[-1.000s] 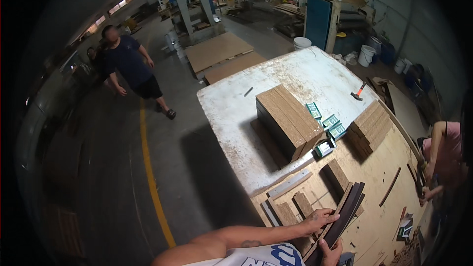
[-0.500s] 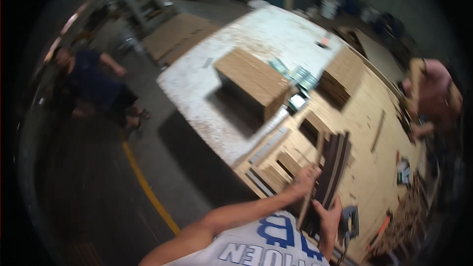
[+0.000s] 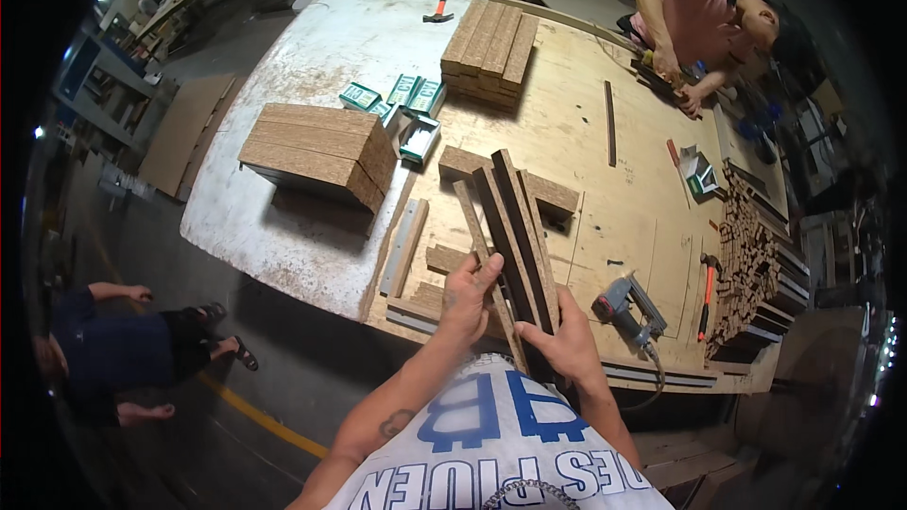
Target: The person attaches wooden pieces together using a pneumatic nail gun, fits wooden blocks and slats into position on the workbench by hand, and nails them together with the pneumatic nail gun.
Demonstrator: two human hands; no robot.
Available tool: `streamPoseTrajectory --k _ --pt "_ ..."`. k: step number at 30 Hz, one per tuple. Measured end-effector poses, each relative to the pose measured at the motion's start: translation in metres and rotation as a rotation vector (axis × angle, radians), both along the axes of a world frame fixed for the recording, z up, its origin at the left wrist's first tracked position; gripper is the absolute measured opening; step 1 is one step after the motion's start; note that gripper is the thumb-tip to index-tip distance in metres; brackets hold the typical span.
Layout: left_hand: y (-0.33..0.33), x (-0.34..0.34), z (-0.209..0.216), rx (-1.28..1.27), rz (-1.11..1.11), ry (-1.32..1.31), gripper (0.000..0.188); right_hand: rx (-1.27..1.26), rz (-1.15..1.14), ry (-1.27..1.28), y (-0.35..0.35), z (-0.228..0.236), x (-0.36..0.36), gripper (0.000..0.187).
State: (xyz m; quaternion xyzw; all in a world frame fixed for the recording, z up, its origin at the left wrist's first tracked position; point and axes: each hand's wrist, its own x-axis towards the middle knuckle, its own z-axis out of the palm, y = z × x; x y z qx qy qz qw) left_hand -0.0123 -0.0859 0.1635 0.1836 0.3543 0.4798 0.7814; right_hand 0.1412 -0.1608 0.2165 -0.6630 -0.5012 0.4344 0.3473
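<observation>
A: What are the hands up to on your end?

B: From my remote seat I'm seeing the left hand [image 3: 468, 293] pinching a thin tan wooden strip [image 3: 471, 216], thumb on top, while the right hand [image 3: 569, 340] is wrapping around the lower part of a bundle of long dark-faced wooden strips [image 3: 501, 227]. Everything's fanning apart at the upper ends, over the near side of the pale plywood tabletop [image 3: 652, 227].

A: Anything bugging you?

B: Yeah, the fanning. The right hand is gripping several pieces low down, so I'm guessing a slack thumb could let one slide out. I'm also eyeing the long brown particleboard block [image 3: 559, 196] behind those ends; a careless swing could knock it. Can't tell if they're touching.

A: And the grey-and-black nail gun [image 3: 622, 304]?

B: It's lying to the right of the right hand, dark hose [image 3: 658, 374] hanging over the near edge. I'm thinking an arm snagging that could drag it off.
</observation>
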Motion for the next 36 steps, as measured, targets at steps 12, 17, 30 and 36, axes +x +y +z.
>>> streamPoseTrajectory --k 12,17,30,36 --pt "0.011 -0.012 -0.026 -0.154 0.021 0.084 0.043 -0.026 -0.026 0.393 0.011 -0.011 -0.002 0.043" --pt "0.012 0.011 -0.009 -0.157 0.015 0.198 0.041 -0.086 -0.134 0.424 0.005 -0.013 -0.006 0.039" --pt "0.023 -0.003 -0.037 -0.109 -0.006 -0.068 0.039 -0.081 -0.033 0.281 0.025 -0.018 0.014 0.049" --pt "0.023 -0.021 -0.038 -0.109 -0.037 -0.154 0.036 0.013 0.039 -0.084 0.031 -0.008 -0.001 0.051"
